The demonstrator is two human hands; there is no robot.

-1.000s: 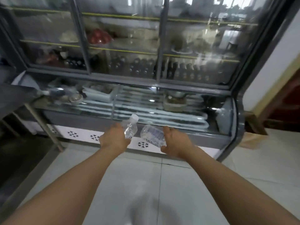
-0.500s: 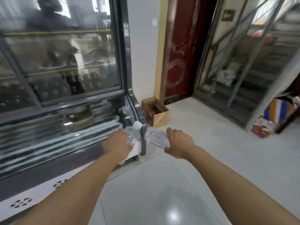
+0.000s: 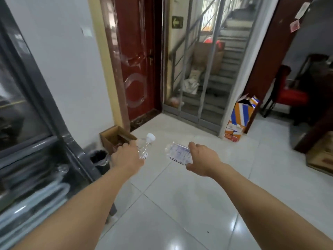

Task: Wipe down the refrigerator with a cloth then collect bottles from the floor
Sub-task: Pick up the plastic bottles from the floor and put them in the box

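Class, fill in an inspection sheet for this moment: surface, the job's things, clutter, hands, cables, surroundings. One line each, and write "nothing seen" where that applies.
Surface: glossy pale tiled floor, with light glare.
Job's things: capped clear bottle held in the left hand; labelled clear bottle held in the right hand; refrigerator at the left edge; no cloth seen.
Clutter: open cardboard box by the wall; black lined bin beside the refrigerator; striped orange and blue cartons near the metal gate.
Hands: left hand grips its bottle; right hand grips its bottle from above.
Cables: nothing seen.
Surroundings: red door, metal gate before a staircase, red chair at right.
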